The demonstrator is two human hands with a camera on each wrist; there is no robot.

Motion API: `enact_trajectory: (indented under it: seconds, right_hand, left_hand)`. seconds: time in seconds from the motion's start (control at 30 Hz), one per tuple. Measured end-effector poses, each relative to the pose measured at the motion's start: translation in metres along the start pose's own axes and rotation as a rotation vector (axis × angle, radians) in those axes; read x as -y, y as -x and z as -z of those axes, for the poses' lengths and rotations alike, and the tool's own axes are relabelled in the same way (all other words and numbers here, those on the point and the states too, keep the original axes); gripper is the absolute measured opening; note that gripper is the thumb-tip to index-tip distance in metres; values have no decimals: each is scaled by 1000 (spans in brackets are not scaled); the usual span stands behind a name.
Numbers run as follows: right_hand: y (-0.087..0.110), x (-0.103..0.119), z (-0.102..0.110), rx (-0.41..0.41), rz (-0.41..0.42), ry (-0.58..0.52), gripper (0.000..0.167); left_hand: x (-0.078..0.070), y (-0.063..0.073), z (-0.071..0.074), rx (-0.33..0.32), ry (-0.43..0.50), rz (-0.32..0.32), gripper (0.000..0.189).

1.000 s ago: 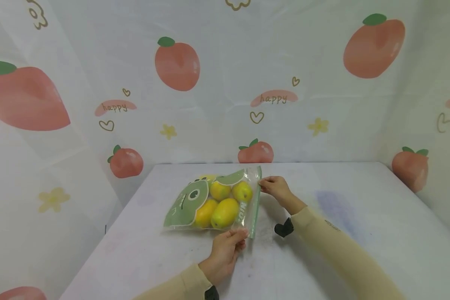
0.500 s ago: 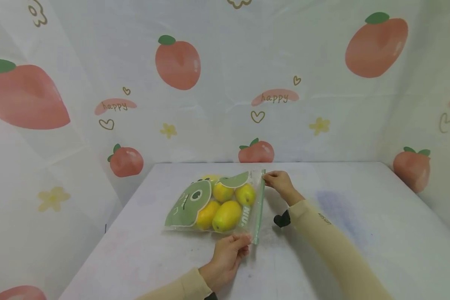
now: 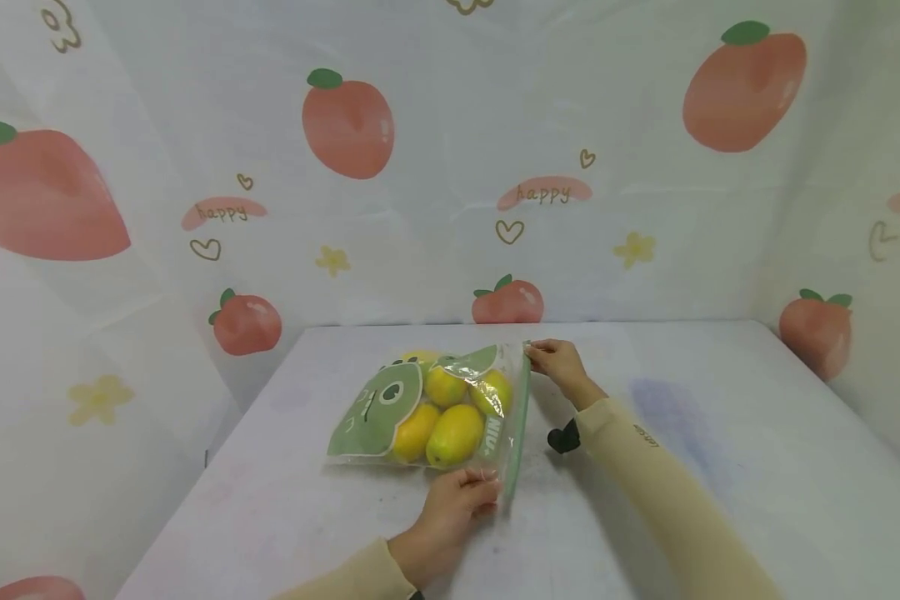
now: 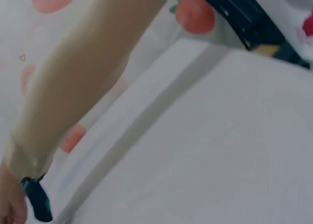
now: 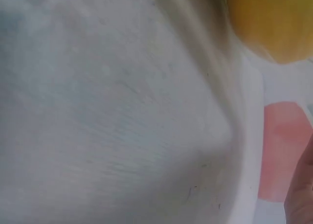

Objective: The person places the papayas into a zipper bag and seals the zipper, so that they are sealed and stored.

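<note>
A clear zip bag with a green cartoon face printed on it lies on the white table. Several yellow fruits show through its plastic. Its green zip strip runs along the right-hand edge. At the near end of that edge, my left hand pinches the bag's corner. My right hand pinches the far end of the strip between thumb and fingers. One fruit fills the top right of the right wrist view, with part of a hand below. The left wrist view shows a sleeved forearm, not the bag.
The white table stretches out on both sides of the bag. A white cloth backdrop with printed fruit hangs behind and beside it. A dark object stands past the table edge in the left wrist view.
The bag's zip edge has shifted slightly right and toward me, both hands moving with it. Over the last half second, my left fingers have shifted slightly at the near corner; the right hand has stayed nearly still.
</note>
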State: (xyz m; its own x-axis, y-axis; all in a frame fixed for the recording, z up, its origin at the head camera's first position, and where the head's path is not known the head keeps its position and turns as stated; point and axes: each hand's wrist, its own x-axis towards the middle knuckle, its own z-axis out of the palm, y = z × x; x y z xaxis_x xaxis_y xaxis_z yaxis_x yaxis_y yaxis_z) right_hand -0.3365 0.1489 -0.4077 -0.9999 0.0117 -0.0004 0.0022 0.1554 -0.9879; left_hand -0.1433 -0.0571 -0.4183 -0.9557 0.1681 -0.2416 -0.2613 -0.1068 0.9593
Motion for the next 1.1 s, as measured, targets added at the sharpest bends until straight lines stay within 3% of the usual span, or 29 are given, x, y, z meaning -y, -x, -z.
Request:
enact_trajectory:
  seconds: [0.07, 0.17, 0.33, 0.43, 0.5, 0.63, 0.8, 0.9, 1.1]
  right_hand:
    - [1, 0, -1, 1, -13, -26, 41]
    - [6, 0, -3, 13, -35, -73, 45]
    - [18, 2, -6, 54, -38, -87, 53]
    - [26, 3, -6, 77, -25, -37, 57]
    - [31, 4, -6, 94, -17, -12, 59]
    - [42, 8, -7, 111, -8, 2, 59]
    - [57, 9, -6, 129, 16, -23, 56]
    - [67, 8, -8, 137, 19, -22, 55]
    - [83, 5, -13, 136, 7, 34, 53]
  left_hand:
    - [-4, 2, 7, 83, -93, -9, 29]
    - [-14, 6, 20, 205, -245, 30, 39]
    - [-37, 15, 38, 392, -458, 104, 36]
    - [-58, 18, 48, 453, -507, 98, 33]
    - [-76, 19, 55, 461, -516, 52, 34]
    - [-113, 21, 71, 402, -541, -114, 39]
    - [-152, 24, 90, 200, -652, -284, 39]
    - [-167, 26, 104, 84, -685, -343, 39]
    - [-188, 25, 127, -49, -626, -409, 44]
